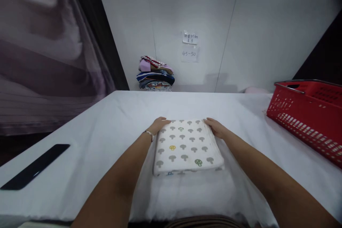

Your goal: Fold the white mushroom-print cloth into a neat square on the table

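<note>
A white cloth with a mushroom print (187,148), folded into a thick rectangle, lies flat on the white-covered table in front of me. Most of its mushrooms are grey, with a few green and yellow ones. My left hand (158,125) holds its far left corner, fingers closed over the edge. At the far right corner, my right hand (216,127) grips the cloth in the same way, thumb and fingers partly hidden. A bracelet (149,135) circles my left wrist.
A red plastic basket (307,114) with metal handles stands at the right. On the left lies a flat black panel (36,166). Folded clothes (155,74) are stacked by the back wall, beneath paper notes (190,53). The white table (107,124) spans the view; a curtain (48,53) hangs left.
</note>
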`<state>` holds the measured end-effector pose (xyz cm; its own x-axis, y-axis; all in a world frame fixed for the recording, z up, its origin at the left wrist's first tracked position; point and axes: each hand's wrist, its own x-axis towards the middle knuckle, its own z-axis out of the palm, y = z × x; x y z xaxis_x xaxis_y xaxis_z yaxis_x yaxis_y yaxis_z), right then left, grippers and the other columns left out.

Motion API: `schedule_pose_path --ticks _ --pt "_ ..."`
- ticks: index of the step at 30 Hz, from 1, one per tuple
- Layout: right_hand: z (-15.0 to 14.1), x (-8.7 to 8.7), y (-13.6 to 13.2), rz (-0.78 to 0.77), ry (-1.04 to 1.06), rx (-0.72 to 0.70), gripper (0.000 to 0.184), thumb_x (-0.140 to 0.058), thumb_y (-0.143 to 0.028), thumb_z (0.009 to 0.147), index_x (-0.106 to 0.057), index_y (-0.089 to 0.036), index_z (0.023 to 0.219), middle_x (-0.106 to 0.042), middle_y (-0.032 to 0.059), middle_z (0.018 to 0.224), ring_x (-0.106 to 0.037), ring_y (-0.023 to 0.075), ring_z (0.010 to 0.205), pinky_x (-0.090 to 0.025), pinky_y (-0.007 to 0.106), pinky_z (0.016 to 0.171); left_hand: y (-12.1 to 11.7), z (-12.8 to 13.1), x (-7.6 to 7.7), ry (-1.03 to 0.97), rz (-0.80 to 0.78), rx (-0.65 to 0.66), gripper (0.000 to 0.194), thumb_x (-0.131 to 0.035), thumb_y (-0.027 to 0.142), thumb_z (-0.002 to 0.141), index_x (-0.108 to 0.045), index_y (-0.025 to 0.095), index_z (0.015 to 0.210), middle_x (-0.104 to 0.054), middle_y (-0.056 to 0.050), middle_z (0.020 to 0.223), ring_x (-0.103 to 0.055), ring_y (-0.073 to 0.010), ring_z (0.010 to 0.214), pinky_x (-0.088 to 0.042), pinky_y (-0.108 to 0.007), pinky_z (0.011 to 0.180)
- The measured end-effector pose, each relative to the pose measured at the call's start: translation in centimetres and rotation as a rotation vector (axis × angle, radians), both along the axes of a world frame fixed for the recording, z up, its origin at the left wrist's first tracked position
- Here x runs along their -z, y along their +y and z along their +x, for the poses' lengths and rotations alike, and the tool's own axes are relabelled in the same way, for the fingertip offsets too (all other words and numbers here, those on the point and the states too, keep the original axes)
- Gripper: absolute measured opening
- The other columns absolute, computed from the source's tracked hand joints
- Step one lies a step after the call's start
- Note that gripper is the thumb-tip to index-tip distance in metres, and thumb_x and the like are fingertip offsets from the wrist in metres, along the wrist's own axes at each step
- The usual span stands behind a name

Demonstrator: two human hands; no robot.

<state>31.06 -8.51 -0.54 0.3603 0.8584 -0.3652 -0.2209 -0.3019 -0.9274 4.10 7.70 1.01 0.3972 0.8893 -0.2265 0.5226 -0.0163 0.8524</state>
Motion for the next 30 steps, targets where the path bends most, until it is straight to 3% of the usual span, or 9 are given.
schedule_pose_path --ticks 3,8,12,16,18,22,26,30 --pt "-0.1 0.1 0.4 -0.009 -0.109 0.052 0.073 -0.070 -0.028 0.073 -0.036 -0.019 0.137 -0.066 0.0119 0.107 -0.064 0.0224 0.090 -0.051 0.032 0.075 0.0 0.1 0.4 -0.019 0.042 -0.026 0.058 -0.071 0.043 0.067 -0.054 0.017 0.116 -0.060 -0.012 0.119 -0.061 -0.0225 0.099 -0.049 -0.027 0.078" --pt "-0.6 0.2 1.6 -0.026 -0.469 0.123 0.063 -0.064 -0.027 0.075 -0.044 -0.015 0.133 -0.066 0.0107 0.101 -0.064 0.0212 0.083 -0.050 0.030 0.072 -0.6 0.7 0.3 0.056 0.179 -0.041 0.064 -0.068 0.047 0.071 -0.047 0.018 0.124 -0.052 -0.015 0.129 -0.062 -0.0230 0.096 -0.050 -0.028 0.074" --pt "-0.1 0.5 1.7 -0.036 -0.574 0.134 0.054 -0.065 -0.030 0.074 -0.053 -0.016 0.124 -0.065 0.0084 0.101 -0.061 0.0195 0.085 -0.047 0.028 0.074 -1.6 0.4 0.0 0.266 0.456 -0.028 0.059 -0.058 0.047 0.079 -0.044 0.016 0.128 -0.048 -0.015 0.132 -0.053 -0.0272 0.114 -0.044 -0.033 0.090" --pt "0.9 -0.1 -0.7 -0.032 -0.613 0.140 0.028 -0.054 -0.038 0.081 -0.061 -0.017 0.099 -0.065 0.0067 0.093 -0.060 0.0148 0.073 -0.046 0.024 0.061 -3.9 -1.0 0.0 0.277 0.696 0.098 0.052 -0.048 0.043 0.086 -0.042 0.015 0.130 -0.045 -0.013 0.136 -0.043 -0.0249 0.125 -0.035 -0.035 0.103" --pt "1.0 -0.3 -2.5 -0.046 -0.618 0.120 0.026 -0.050 -0.041 0.082 -0.060 -0.017 0.081 -0.064 0.0053 0.080 -0.057 0.0129 0.061 -0.044 0.023 0.053 -5.6 -1.7 0.4 0.272 0.764 0.187 0.052 -0.049 0.043 0.086 -0.043 0.015 0.129 -0.043 -0.013 0.138 -0.037 -0.0239 0.130 -0.029 -0.036 0.107" --pt "-0.2 -0.5 -5.1 -0.032 -0.817 0.006 0.034 -0.049 -0.047 0.081 -0.054 -0.019 0.062 -0.057 0.0005 0.059 -0.050 0.0122 0.052 -0.036 0.024 0.050 -8.5 -2.1 1.6 0.349 0.711 0.339 0.052 -0.046 0.044 0.087 -0.042 0.018 0.132 -0.034 -0.010 0.146 -0.024 -0.0252 0.137 -0.019 -0.043 0.111" --pt "-1.8 -0.5 -5.3 -0.063 -1.053 -0.056 0.031 -0.052 -0.047 0.079 -0.058 -0.020 0.066 -0.063 0.0010 0.067 -0.054 0.0148 0.063 -0.035 0.025 0.056 -9.2 -1.7 1.3 0.402 0.566 0.375 0.056 -0.041 0.048 0.088 -0.040 0.019 0.136 -0.028 -0.009 0.149 -0.015 -0.0257 0.140 -0.016 -0.045 0.112" --pt "-2.5 -0.7 -4.9 -0.188 -1.165 -0.104 0.023 -0.055 -0.042 0.079 -0.059 -0.021 0.072 -0.066 0.0022 0.075 -0.055 0.0158 0.067 -0.032 0.025 0.056 -9.6 -1.7 0.4 0.389 0.546 0.371 0.057 -0.040 0.050 0.088 -0.040 0.020 0.136 -0.025 -0.008 0.151 -0.012 -0.0250 0.141 -0.013 -0.044 0.112"
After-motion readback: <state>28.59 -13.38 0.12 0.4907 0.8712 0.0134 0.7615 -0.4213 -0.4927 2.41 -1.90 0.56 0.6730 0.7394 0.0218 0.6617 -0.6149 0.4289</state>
